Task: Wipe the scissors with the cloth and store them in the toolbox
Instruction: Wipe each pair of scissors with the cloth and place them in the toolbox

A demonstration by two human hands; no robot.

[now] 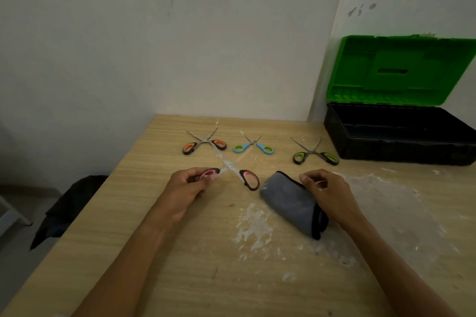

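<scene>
Our left hand [190,184] had its fingers curled round one loop of the pink scissors [229,167], which lay spread open on the bench [180,260], their blades smeared white. Our right hand [325,194] gripped the rolled grey cloth [288,201] just beside them, fingers curled over its far edge. Behind them, three more pairs lay open in a row: orange scissors [204,144], blue scissors [253,146] and green scissors [315,153]. The toolbox [386,153] stood at the bench's far right, its green lid [401,69] raised, well apart from the pink pair. White smears [255,226] marked the bench near the cloth.
</scene>
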